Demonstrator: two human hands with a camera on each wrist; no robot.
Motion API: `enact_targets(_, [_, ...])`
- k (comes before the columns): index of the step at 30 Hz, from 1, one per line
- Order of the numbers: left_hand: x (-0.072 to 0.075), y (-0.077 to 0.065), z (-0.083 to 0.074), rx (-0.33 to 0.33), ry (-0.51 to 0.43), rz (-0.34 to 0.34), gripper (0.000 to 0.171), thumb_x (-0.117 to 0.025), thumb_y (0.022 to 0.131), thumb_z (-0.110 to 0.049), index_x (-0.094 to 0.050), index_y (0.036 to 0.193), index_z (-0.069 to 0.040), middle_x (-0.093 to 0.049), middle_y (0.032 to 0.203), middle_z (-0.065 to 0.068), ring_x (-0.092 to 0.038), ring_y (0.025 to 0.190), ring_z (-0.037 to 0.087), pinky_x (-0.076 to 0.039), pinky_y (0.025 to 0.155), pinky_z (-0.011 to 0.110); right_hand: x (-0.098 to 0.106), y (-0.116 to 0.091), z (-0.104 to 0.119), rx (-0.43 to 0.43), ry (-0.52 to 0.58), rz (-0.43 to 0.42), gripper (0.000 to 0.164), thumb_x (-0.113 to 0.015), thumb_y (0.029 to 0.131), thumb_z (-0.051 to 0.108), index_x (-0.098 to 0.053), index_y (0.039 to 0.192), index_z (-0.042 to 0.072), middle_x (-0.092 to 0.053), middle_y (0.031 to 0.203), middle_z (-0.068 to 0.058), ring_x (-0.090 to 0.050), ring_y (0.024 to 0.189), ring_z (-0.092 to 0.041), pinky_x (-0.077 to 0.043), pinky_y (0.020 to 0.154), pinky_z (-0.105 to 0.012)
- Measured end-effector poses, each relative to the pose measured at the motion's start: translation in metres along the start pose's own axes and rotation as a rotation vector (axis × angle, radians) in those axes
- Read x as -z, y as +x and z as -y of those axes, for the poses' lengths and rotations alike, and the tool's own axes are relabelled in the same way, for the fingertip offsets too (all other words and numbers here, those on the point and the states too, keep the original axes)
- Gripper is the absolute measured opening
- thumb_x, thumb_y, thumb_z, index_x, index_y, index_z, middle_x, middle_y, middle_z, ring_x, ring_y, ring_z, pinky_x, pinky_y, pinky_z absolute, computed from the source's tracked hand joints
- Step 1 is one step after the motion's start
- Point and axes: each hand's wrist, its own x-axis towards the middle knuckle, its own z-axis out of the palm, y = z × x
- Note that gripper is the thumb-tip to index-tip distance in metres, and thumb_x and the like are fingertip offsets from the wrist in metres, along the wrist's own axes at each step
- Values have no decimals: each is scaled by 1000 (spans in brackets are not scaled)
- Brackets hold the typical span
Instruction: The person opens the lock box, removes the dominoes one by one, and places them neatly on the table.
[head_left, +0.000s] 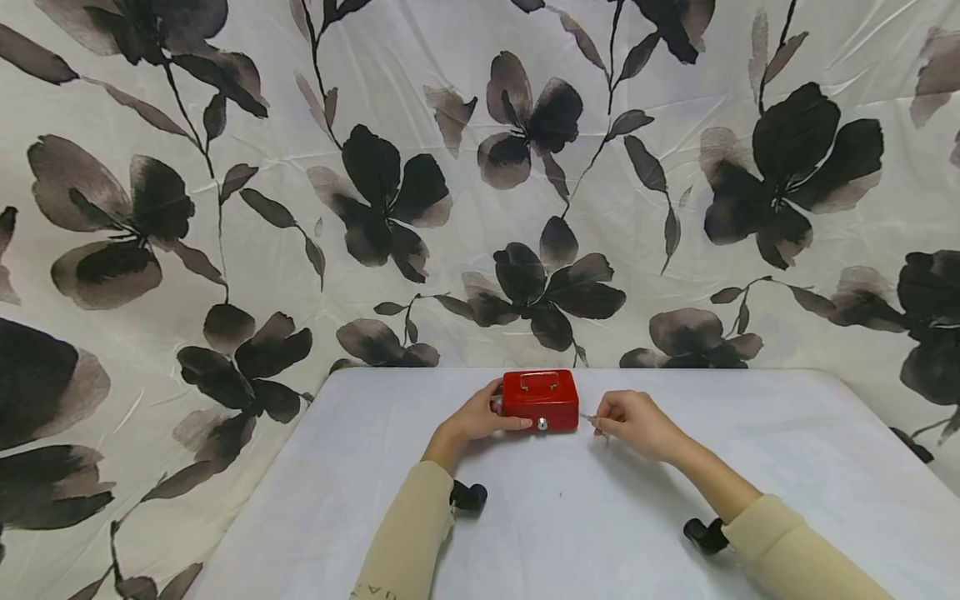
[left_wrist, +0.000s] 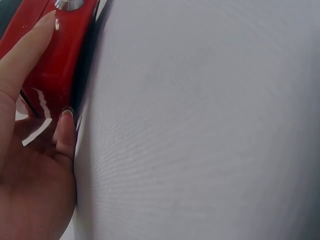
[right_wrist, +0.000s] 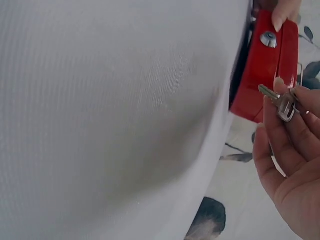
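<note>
A small red metal cash box (head_left: 560,410) with a folding handle (head_left: 538,380) on its lid stands near the table's far edge, lid down. On its front is a round silver lock (right_wrist: 268,39). My left hand (head_left: 477,415) grips the box's left end, thumb (left_wrist: 31,52) laid across the front beside the lock and the other fingers around the side. Just right of the box, my right hand (head_left: 639,425) pinches a small silver key (right_wrist: 285,106) by its head, with the blade pointing toward the box. A thin ring shows at the key's head, partly hidden by the fingers.
A white cloth covers the table (head_left: 570,533). Behind it hangs a fabric backdrop (head_left: 465,208) with dark flowers. Black wrist cameras (head_left: 469,497) sit at both sleeves, low over the cloth. The table's far edge runs right behind the box.
</note>
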Motion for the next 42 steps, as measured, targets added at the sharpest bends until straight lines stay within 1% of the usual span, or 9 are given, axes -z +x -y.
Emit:
enact_targets(5, [1, 1, 1, 1, -6, -5, 103, -87, 79, -45, -33, 160, -13, -49, 152, 11, -46, 135, 32, -41, 111, 59, -6, 1, 6, 10, -16, -1, 6, -68, 96, 2, -66, 90, 1, -75, 83, -9, -67, 72, -21, -53, 63, -26])
enact_targets(9, [3, 3, 2, 8, -20, -3, 103, -87, 79, -48, -33, 160, -15, -52, 149, 9, -47, 132, 31, -44, 109, 57, -12, 3, 9, 20, -29, -16, 6, -69, 95, 2, -66, 90, 2, -74, 81, -9, -66, 69, -21, -52, 61, -26])
enact_targets(12, [5, 2, 3, 11, -43, 0, 102, -86, 79, -48, -34, 161, -17, -53, 148, 8, -48, 133, 30, -43, 110, 57, -17, 4, 11, 25, -33, -17, 6, -70, 95, 2, -66, 90, 3, -74, 80, -7, -66, 68, -20, -53, 62, -25])
enact_targets(15, [5, 1, 3, -2, -65, 7, 100, -86, 80, -47, -34, 160, -16, -53, 148, 8, -48, 133, 30, -42, 110, 58, -21, 5, 12, 22, -39, -18, 6, -70, 94, 1, -67, 89, 4, -74, 79, -5, -66, 68, -19, -54, 62, -25])
enact_targets(20, [4, 2, 5, -23, -85, 11, 95, -85, 82, -45, -37, 158, -14, -56, 144, 8, -52, 128, 29, -46, 108, 55, -27, 7, 15, 18, -65, -13, 6, -71, 93, 1, -68, 89, 5, -72, 77, -1, -66, 67, -18, -55, 62, -24])
enact_targets(25, [2, 2, 2, -20, -95, 7, 94, -84, 83, -44, -37, 158, -12, -55, 147, 9, -51, 131, 29, -46, 109, 54, -31, 10, 17, 14, -76, -8, 9, -72, 92, 1, -67, 87, 6, -71, 76, 1, -65, 64, -15, -55, 60, -23])
enact_targets(31, [0, 0, -1, -11, -109, 7, 93, -84, 84, -44, -37, 158, -12, -53, 149, 10, -50, 134, 31, -44, 110, 54, -39, 13, 20, 30, -82, -31, 11, -72, 91, 2, -66, 83, 7, -71, 72, 2, -63, 60, -9, -54, 58, -23])
enact_targets(37, [-1, 0, 0, -9, -107, 13, 93, -82, 85, -45, -36, 159, -11, -53, 149, 10, -50, 135, 31, -44, 110, 55, -47, 16, 23, -6, -98, -40, 13, -73, 91, 3, -67, 80, 7, -67, 67, 2, -59, 54, -10, -54, 55, -23])
enact_targets(42, [-1, 0, -1, 5, -106, 9, 95, -83, 84, -47, -35, 159, -12, -52, 150, 11, -49, 135, 31, -44, 110, 55, -50, 19, 26, -33, -110, -52, 16, -73, 92, 3, -66, 77, 7, -66, 65, 2, -60, 53, -11, -54, 54, -24])
